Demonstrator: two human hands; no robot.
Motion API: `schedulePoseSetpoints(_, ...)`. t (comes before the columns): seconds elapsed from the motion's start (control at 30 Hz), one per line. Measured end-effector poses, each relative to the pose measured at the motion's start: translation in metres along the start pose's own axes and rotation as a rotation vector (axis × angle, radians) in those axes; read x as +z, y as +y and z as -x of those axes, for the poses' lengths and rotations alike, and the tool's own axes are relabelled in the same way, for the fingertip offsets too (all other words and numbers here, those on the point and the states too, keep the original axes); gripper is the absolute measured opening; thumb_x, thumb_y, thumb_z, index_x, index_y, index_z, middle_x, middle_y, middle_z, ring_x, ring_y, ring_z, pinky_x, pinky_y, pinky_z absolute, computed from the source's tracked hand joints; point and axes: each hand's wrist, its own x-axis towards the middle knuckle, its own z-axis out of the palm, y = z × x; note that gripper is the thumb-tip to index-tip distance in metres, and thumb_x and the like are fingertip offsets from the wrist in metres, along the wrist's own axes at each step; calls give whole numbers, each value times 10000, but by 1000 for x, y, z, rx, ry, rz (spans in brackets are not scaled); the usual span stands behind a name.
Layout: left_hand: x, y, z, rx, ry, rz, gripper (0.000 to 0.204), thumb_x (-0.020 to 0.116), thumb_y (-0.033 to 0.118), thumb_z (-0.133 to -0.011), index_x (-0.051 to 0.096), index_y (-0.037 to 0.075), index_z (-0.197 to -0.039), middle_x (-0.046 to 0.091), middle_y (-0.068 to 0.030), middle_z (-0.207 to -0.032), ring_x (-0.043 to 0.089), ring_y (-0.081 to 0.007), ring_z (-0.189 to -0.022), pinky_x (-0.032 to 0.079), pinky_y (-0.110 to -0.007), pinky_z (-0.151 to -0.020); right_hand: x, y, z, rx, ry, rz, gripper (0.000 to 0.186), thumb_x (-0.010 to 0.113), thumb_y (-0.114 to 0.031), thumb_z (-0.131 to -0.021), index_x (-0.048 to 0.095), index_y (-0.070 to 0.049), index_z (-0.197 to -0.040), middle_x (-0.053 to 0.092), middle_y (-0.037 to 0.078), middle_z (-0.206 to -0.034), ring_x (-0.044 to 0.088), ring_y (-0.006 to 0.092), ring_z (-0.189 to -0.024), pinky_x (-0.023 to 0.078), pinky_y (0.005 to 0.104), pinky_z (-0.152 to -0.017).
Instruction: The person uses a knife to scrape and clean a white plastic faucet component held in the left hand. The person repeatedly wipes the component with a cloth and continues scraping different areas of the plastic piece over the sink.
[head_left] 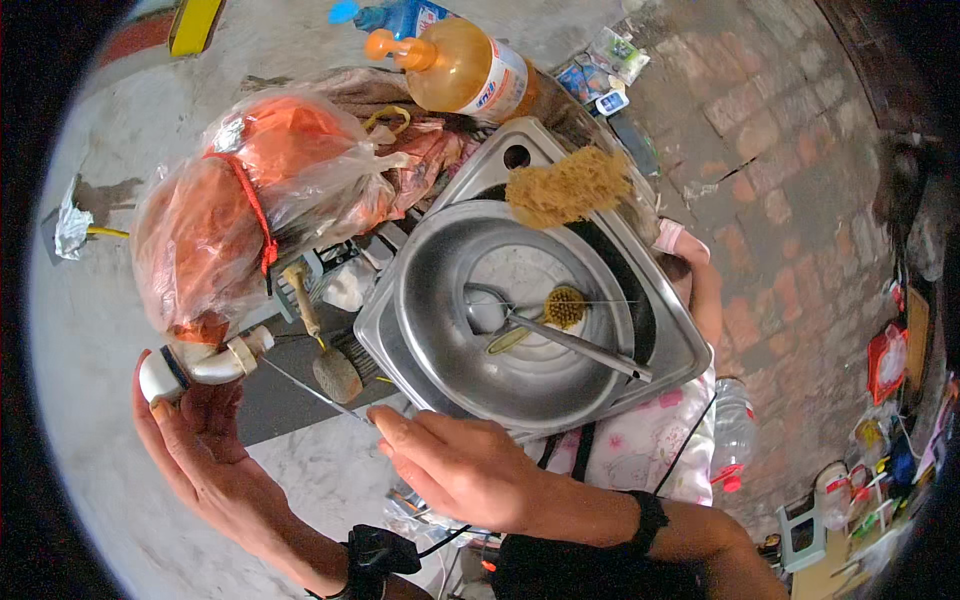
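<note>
At the left, my left hand (205, 440) curls its fingers round a whitish, metal-banded tap (215, 362). Orange and clear plastic bags (250, 170), tied with red cord, cover the part beyond it. A thin bright line, water or a slim rod, slants from near the tap's mouth to my right hand (455, 465). That hand's fingers are pressed together; whatever lies in them is hidden. Above it sits a steel sink (690, 345) holding a round metal basin (425, 345). Inside the basin lie a ladle (580, 348) and a round-headed scrubbing brush (565, 306).
A brown fibre scourer (570, 187) rests on the sink's far corner, below an orange pump bottle (470, 75). Left of the sink hangs a wooden-handled tool (302, 300). A clear bottle (733, 430) stands on the brick floor (780, 230). Someone's bare limb (703, 290) shows right of the sink.
</note>
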Motion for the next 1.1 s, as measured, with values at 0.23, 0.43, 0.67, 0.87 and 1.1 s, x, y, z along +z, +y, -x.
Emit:
schedulePoseSetpoints(0.23,-4,-4,-2,-14,-9,47,417,389,286,-967,410,14,-1283,609,-158,-998,613,-199,-885,476,-287,-777,17,-1,3,54,61,-152,432,601,-30,-797,410,42,-1178,580,178,-821,597,348,-650,486,404,-534)
schedulePoseSetpoints(0.43,2,0,-3,-7,-15,49,413,396,290,-966,420,11,-1271,614,-153,-993,614,-199,-884,471,-287,-771,40,-6,3,87,167,-297,301,587,-33,-837,446,49,-1090,593,210,-812,608,371,-693,486,399,-567)
schedulePoseSetpoints(0.67,1,-3,-5,28,-29,42,408,384,289,-970,422,4,-1260,601,-147,-1020,606,-191,-886,471,-286,-772,61,-6,4,133,174,-342,272,578,-25,-843,440,35,-1069,557,193,-745,573,359,-623,453,390,-522)
schedulePoseSetpoints(0.87,5,3,-9,15,-60,52,407,386,293,-970,424,-7,-1242,592,-140,-1009,600,-182,-875,474,-283,-758,84,1,-10,52,306,-185,285,569,7,-831,421,48,-1072,515,174,-626,549,317,-513,421,369,-463)
schedulePoseSetpoints(1.1,5,3,-11,24,-53,43,402,395,300,-967,430,-2,-1230,599,-129,-966,597,-169,-843,468,-279,-743,77,17,-11,-71,307,-222,315,551,45,-815,418,70,-1099,511,158,-651,545,279,-529,446,341,-486)
